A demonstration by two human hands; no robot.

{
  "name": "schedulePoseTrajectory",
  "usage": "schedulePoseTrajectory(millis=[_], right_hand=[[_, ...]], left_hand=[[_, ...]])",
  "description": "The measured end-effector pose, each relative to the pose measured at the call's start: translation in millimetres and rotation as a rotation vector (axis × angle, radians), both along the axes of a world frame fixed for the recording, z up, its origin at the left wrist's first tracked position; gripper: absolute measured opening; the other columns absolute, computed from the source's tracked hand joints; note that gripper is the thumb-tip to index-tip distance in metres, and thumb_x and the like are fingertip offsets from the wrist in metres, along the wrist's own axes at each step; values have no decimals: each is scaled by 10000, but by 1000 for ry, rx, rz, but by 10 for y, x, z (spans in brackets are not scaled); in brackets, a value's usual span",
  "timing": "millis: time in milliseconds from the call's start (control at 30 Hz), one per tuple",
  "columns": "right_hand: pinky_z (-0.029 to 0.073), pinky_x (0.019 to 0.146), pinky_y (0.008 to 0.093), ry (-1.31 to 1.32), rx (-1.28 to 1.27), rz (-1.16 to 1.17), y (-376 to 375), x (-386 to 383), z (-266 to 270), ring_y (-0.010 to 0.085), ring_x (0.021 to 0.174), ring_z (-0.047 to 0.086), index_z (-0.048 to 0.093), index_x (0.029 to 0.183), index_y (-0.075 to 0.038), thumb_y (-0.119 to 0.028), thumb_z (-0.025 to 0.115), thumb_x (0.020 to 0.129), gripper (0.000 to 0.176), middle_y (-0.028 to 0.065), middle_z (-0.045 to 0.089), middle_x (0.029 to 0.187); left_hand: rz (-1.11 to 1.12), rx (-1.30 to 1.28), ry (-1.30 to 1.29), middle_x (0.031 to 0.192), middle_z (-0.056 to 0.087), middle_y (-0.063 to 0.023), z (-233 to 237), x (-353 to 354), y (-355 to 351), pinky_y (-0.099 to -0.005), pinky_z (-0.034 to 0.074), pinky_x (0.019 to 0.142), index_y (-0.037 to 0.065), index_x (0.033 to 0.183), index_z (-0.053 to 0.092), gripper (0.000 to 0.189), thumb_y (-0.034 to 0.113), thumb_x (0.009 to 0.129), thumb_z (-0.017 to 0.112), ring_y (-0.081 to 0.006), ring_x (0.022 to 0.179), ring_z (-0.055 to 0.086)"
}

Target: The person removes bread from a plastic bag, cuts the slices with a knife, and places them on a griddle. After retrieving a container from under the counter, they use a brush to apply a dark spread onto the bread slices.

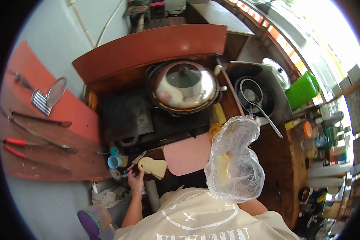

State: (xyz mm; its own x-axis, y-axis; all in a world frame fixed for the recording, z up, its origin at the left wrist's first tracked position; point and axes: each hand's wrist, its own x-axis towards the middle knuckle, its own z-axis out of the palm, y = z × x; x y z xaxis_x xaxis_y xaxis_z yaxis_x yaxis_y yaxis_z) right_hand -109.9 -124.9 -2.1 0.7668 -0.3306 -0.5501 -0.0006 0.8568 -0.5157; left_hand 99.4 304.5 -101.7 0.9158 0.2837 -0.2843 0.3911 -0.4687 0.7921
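Note:
My left hand is closed on slices of white bread, gripping them by their left edge. They are held beside the pink cutting board. A knife with a red-and-black handle lies just beyond that hand. On my right, a clear plastic bag bulges up in front of me, with pale yellow bread showing through it. My right forearm runs under this bag. The right hand itself is hidden behind the plastic, so its fingers do not show.
A large lidded pan sits on the black stove, beside a flat dark griddle. Blue cups stand at the left. Tongs hang on the left board. A wok with a strainer and a green container are at the right.

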Motion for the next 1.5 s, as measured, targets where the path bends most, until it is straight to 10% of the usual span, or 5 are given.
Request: schedulePoseTrajectory(millis=[600, 867, 1033, 1200, 1500], right_hand=[[452, 1143, 478, -395, 209, -143, -1533, -1006, 1043, 300, 1294, 604, 521, 1495, -101, -636, 457, 1021, 717, 127, 635, 1413], [358, 1172, 443, 130, -2018, -243, -2119, -2356, 1536, 320, 1342, 530, 539, 1473, -66, -201, 787, 843, 690, 166, 579, 1438], [489, 987, 415, 220, -1584, -226, -2972, -3317, 1669, 296, 1072, 660, 700, 1152, -46, -126, 711, 845, 318, 138, 716, 1121], [565, 722, 377, 647, -1325, 255, -3271, -4255, 2385, 270, 733, 693, 730, 895, -29, -168, 742, 809, 164, 138, 738, 812], [578, 766, 450, 841, -1344, 342, -2707, -4285, 1518, 388, 852, 740, 761, 829, -61, -216, 724, 772, 169, 235, 737, 839]], left_hand=[[-1411, -600, -582, 917, 717, -96, 3430, -1313, -4287, -388, 567, 778, -11, 1006, 685, 241, 76, 827, 820, -204, 811, 689], [-1555, -655, -259, 1009, 699, -72, 3730, -3259, -5967, -380, 552, 830, 18, 1066, 670, 245, 165, 896, 769, -248, 897, 670], [-2001, -947, -20, 1073, 678, -84, 3858, -3887, -6902, -386, 525, 942, 54, 1107, 630, 234, 79, 898, 730, -247, 1019, 653], [-2055, -232, -1756, 1340, 578, -226, 4631, -4052, -6928, -552, 266, 1263, 31, 1077, 675, 420, 263, 759, 824, -398, 1463, 403], [-2353, 290, -1547, 760, 656, -109, 2165, -3584, -7396, -489, 528, 683, 122, 779, 621, 125, 185, 706, 702, -315, 753, 695]])
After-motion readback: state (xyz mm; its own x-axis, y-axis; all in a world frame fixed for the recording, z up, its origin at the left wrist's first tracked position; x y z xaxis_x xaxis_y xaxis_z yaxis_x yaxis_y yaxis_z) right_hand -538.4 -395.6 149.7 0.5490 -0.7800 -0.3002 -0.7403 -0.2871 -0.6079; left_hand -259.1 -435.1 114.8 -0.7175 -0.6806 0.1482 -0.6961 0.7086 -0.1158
